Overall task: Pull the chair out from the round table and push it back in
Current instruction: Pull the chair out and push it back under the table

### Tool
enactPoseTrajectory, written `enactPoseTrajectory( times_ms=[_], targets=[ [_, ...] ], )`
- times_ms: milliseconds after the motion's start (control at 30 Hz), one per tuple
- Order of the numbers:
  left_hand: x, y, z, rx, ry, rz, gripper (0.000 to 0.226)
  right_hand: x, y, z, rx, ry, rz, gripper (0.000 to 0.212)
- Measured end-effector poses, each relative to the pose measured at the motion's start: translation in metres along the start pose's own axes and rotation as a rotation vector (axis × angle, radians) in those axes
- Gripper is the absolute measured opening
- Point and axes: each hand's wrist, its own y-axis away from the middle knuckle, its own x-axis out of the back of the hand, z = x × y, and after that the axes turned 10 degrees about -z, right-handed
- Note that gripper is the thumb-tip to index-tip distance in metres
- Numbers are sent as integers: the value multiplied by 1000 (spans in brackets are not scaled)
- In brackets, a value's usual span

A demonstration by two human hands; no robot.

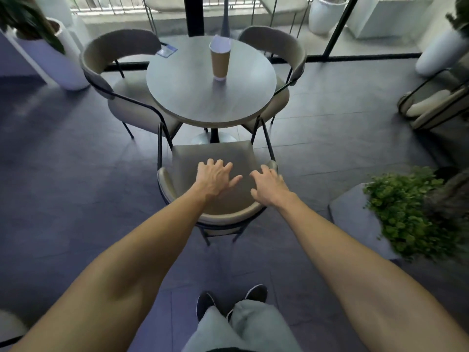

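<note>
The round desk [210,85] is your landmark, and the chair [213,174] sits on your side of it, pulled out so that the whole seat lies clear of the desk edge, with only the front legs near the pedestal base. The curved backrest [223,217] faces you, nearest your feet, and the seat's front-to-back line runs straight from you toward the desk, so the push goes directly away from you.

Both arms reach over the backrest. Your left hand [215,176] hangs over the middle of the seat with its fingers [234,180] spread apart and clamped on nothing. Your right hand [269,185] is over the seat's right side, closer to the backrest's right end, its fingers likewise apart. Motion blur makes it hard to tell whether either palm touches the cushion. The right hand looks nearer to a usable grip on the backrest; the left has to come back toward you to find the rim.

Two more chairs flank the desk, left and right. A paper cup [219,60] stands on the desk top, so push gently, since a bump could tip it. A leafy planter [406,212] stands to the right of the chair, and the dark tiled floor [76,174] around it is bare.
</note>
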Motion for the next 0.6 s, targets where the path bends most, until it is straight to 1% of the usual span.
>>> enactPoseTrajectory(
  times_ms=[133, 300, 467, 600],
  targets=[
    [45, -15, 19, -12, -22, 39, 70, 43, 1, 24, -26, -9, 41, 49],
    [105, -52, 51, -37, 5, 138, 64, 94, -14, 69, -49, -12, 137, 49],
    [155, -111, 97, -6, 8, 183, 64, 144, -49, 138, -13, 31, 190, 63],
    [190, -163, 139, 17, 27, 193, 65, 183, -82, 200, 25, 63, 204, 65]
  ],
)
